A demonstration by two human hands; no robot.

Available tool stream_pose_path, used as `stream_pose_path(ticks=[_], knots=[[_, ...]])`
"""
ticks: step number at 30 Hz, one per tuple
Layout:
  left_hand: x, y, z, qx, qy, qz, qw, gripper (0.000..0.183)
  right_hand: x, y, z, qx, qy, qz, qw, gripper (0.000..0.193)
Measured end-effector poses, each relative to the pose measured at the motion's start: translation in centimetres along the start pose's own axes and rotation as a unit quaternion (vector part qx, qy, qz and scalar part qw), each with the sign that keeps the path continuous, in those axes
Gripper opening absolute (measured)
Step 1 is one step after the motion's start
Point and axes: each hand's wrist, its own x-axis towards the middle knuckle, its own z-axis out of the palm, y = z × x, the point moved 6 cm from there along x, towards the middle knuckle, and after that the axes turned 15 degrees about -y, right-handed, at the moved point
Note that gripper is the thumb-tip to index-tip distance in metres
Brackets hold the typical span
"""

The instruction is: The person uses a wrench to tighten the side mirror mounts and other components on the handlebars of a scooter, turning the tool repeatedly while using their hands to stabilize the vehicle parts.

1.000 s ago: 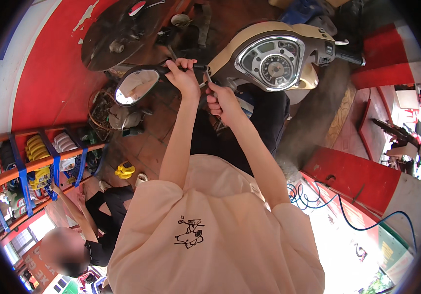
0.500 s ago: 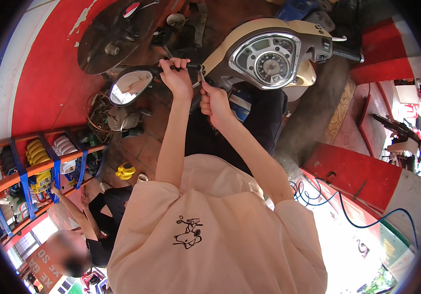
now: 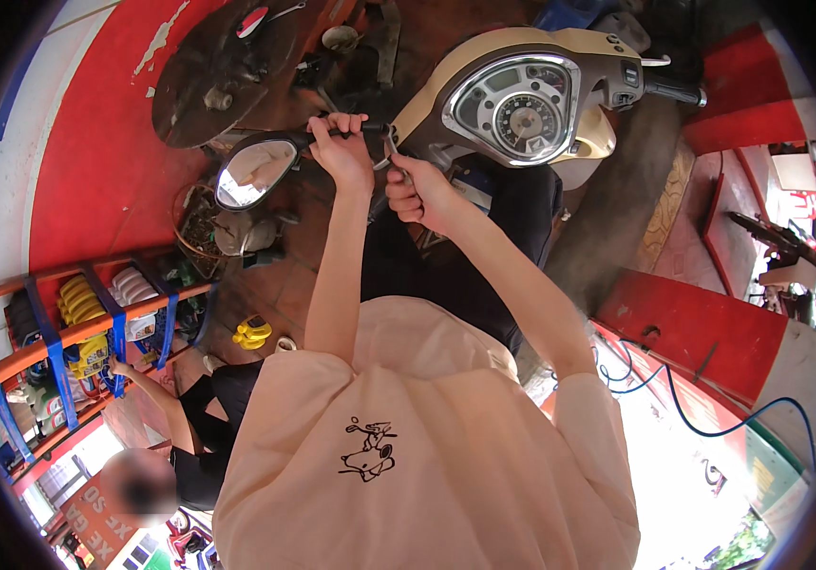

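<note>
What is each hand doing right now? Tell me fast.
Left hand: closed around the mirror stem of the scooter.
Right hand: closed on a thin metal tool at the stem's base.

head fisheye, looking down, close overhead

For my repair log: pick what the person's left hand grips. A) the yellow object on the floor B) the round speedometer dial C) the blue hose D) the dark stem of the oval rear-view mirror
D: the left hand is closed around the dark stem of the oval rear-view mirror.
</note>
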Motion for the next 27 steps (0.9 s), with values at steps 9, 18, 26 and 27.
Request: stream_pose_path(ticks=[9,18,26,27], knots=[[-0.1,0.2,0.3,0.003,0.016,-0.012,1.0,0.028,-0.4,-1.2,0.5,0.017,-0.031,0.01,0.999,0.033],[-0.2,0.4,0.9,0.002,0.002,-0.016,1.0,0.028,-1.8,-2.5,-0.6,-0.123,0.06,0.05,0.989,0.027],[1.8,0.4,0.7,-0.009,-0.064,-0.133,0.989,0.046,0.4,-1.1,-1.2,-0.078,0.009,0.067,0.995,0.022],[2.0,0.3,1.1,-0.011,-0.107,-0.148,0.983,0.048,0.4,-1.2,-1.1,-0.066,0.01,0.041,0.997,0.026]])
